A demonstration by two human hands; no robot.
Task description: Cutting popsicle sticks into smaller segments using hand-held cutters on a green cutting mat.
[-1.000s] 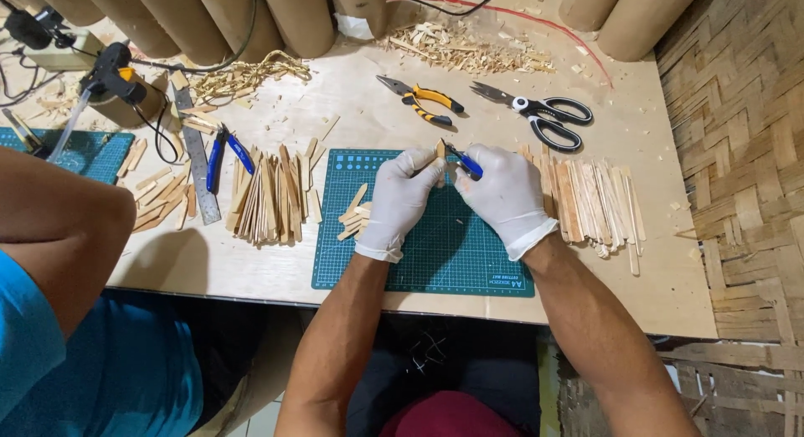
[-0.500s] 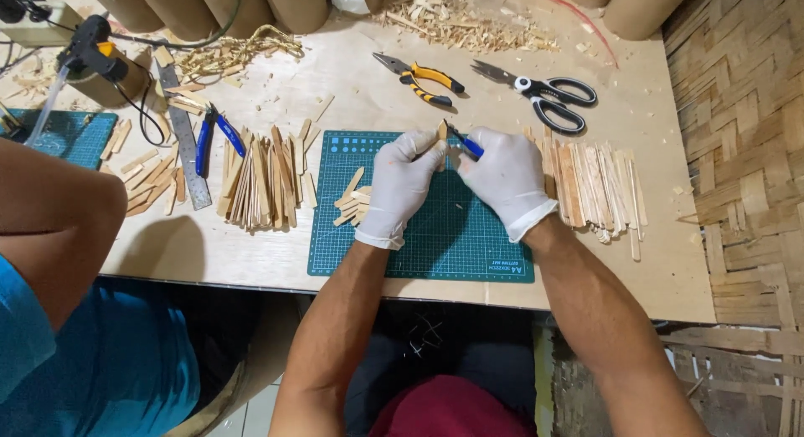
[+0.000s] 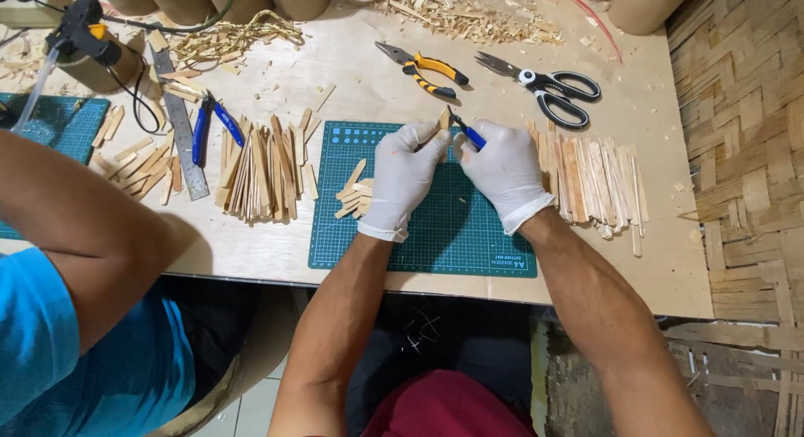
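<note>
Pinching wood strip (image 3: 443,118), left hand (image 3: 404,175); right hand (image 3: 504,170) gripping blue-handled knife (image 3: 466,129).

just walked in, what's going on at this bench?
A person in white gloves works over a green cutting mat. The left hand pinches a thin wooden strip, and the right hand holds a small blue-handled knife against it. Cut strips lie piled on both sides, with pliers and scissors beyond the mat. Another person's arm shows at the left.
</note>
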